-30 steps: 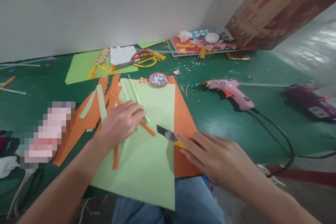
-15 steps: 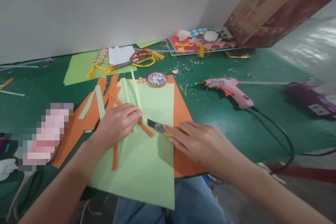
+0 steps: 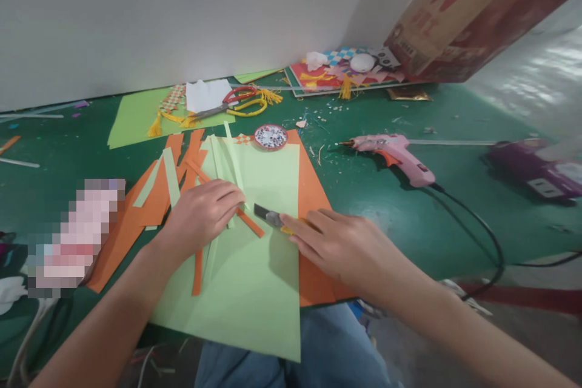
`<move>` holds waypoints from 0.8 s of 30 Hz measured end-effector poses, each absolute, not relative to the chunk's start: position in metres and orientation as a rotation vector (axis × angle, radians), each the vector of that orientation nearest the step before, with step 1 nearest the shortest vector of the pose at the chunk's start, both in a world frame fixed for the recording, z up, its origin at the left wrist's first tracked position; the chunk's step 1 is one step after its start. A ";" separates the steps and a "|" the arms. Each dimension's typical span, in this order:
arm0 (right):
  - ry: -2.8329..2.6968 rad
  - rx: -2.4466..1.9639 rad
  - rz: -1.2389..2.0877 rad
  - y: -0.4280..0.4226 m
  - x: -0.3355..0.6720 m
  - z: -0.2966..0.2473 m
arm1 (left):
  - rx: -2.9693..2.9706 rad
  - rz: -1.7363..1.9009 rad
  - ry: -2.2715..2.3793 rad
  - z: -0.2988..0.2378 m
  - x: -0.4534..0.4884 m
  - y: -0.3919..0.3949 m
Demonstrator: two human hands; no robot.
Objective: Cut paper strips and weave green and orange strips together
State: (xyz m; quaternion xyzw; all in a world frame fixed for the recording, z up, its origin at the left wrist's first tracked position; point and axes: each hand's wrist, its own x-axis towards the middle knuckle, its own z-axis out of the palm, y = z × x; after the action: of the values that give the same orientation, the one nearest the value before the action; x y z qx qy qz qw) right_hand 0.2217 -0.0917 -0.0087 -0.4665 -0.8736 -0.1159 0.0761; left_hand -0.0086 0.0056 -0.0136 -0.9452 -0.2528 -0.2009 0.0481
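Note:
My right hand (image 3: 341, 242) is wrapped round a yellow-handled utility knife (image 3: 275, 218), its dark blade pointing left just above the paper. Across from the blade, my left hand (image 3: 207, 212) has its fingers pressed together at the lower end of a light green paper strip (image 3: 234, 160). An orange paper strip (image 3: 250, 222) sticks out from under that hand. Beneath both hands lies a light green paper sheet (image 3: 254, 297), on top of orange paper (image 3: 313, 279). Other cut green and orange strips lie around my left hand, partly covered by it.
A pink glue gun (image 3: 395, 154) with a black cord lies to the right. Red-and-yellow scissors (image 3: 245, 101) rest at the back. A small round dish (image 3: 271, 137) of speckled bits sits at the sheet's top edge. A blurred-out phone-like object (image 3: 77, 236) is at left, and a cardboard box (image 3: 468, 18) stands back right.
Both hands and the knife keep nearly the same place over the paper. The whole view has shifted very slightly.

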 end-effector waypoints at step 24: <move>-2.647 -1.433 -0.391 -0.093 0.221 -0.010 | -2.869 -0.634 -0.792 -0.014 -0.008 0.005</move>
State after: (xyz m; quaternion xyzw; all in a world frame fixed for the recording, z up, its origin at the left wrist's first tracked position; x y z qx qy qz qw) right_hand 0.2210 -0.0926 -0.0097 -0.4716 -0.8708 -0.1286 0.0533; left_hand -0.0083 0.0053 -0.0143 -0.9417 -0.2600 -0.2080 0.0490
